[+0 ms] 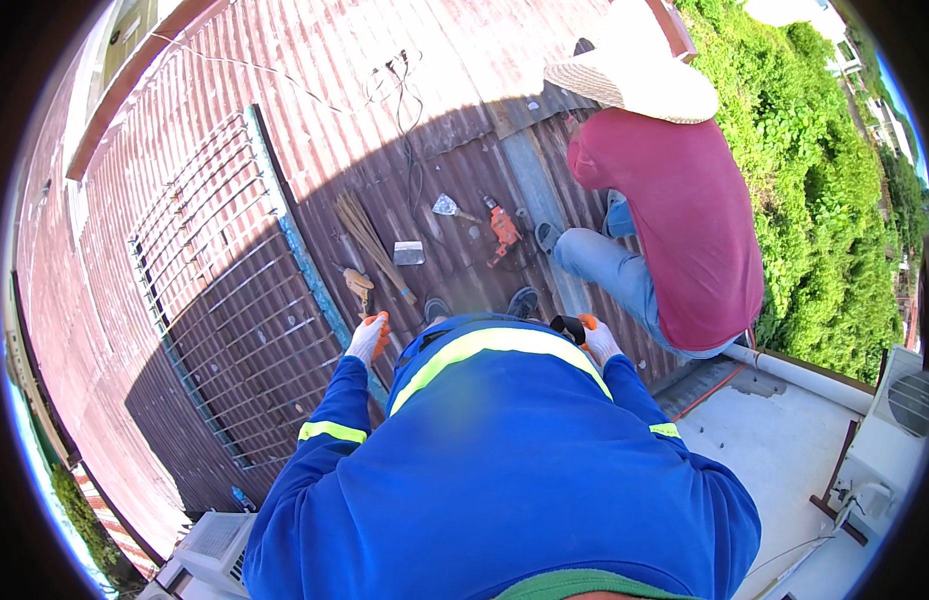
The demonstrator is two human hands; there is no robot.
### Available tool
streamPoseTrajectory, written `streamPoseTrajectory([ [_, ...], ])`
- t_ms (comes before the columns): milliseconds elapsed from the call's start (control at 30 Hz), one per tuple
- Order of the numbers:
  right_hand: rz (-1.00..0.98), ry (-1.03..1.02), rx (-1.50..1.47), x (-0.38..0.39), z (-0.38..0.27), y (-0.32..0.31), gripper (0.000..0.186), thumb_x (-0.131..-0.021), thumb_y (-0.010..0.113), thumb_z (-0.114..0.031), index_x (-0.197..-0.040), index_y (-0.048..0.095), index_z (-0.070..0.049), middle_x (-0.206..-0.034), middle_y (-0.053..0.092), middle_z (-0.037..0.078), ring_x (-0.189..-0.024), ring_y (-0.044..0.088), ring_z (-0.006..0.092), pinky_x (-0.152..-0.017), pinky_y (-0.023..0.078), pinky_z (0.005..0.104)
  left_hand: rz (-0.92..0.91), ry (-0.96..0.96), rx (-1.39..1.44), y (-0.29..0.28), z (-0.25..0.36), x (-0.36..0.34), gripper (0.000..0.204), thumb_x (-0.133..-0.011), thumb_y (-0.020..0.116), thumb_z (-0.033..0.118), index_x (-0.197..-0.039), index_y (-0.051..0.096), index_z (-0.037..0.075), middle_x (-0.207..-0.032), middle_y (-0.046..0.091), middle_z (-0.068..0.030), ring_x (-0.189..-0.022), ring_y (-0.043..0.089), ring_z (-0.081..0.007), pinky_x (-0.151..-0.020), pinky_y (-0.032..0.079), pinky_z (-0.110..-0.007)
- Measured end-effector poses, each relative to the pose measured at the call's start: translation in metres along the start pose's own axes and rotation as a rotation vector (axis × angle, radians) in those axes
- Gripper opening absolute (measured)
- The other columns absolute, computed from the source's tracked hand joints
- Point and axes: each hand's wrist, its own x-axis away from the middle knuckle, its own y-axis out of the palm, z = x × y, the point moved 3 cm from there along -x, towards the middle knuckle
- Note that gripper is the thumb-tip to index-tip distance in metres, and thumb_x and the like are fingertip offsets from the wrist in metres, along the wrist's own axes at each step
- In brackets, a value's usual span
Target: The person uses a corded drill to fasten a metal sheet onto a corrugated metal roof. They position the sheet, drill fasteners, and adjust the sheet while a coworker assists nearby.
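Observation:
My left hand [368, 337], in a white glove with orange fingers, is beside my left hip with its fingers curled. Whatever may be in it is hidden. Just beyond it is a brown brush-like tool [359, 283]; I cannot tell whether the glove touches it. My right hand [599, 339], gloved alike, is closed at my right hip against a black strap-like piece [568, 328]. Ahead of my shoes lie an orange power drill [504, 231], a scraper-like tool with a pale blade [448, 206], a grey flat plate [409, 253] and a bundle of thin sticks [370, 240].
Beneath me is a rusty corrugated metal roof [315, 130]. A metal grille [220, 290] with a blue frame lies to the left. On the right, a person [675, 220] in a straw hat and red shirt crouches close by. A black cable [410, 130] runs ahead; dense greenery [805, 180] borders the roof.

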Motion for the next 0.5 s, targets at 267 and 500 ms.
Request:
streamPoseTrajectory([
  [267,-0.011,0.019,0.012,-0.011,0.012,-0.004,0.052,-0.094,0.069,-0.020,-0.143,0.059,-0.008,-0.120,0.071,0.007,-0.092,0.064,0.0147,-0.072,0.052,0.0316,-0.004,0.000,-0.007,0.000,0.012,0.005,0.029,-0.104,0.063,0.037,-0.125,0.059,0.018,-0.080,0.054,0.0037,-0.057,0.044,-0.0080,-0.046,0.029,-0.027],
  [500,-0.040,0.008,0.015,-0.012,0.001,-0.004,0.049,-0.094,0.067,-0.015,-0.142,0.059,-0.009,-0.119,0.069,0.005,-0.088,0.060,0.0134,-0.070,0.050,0.0320,0.029,0.001,0.053,0.004,0.018,0.007,0.035,-0.102,0.067,0.036,-0.125,0.057,0.012,-0.081,0.060,-0.0016,-0.053,0.050,-0.0112,-0.041,0.034,-0.028],
])
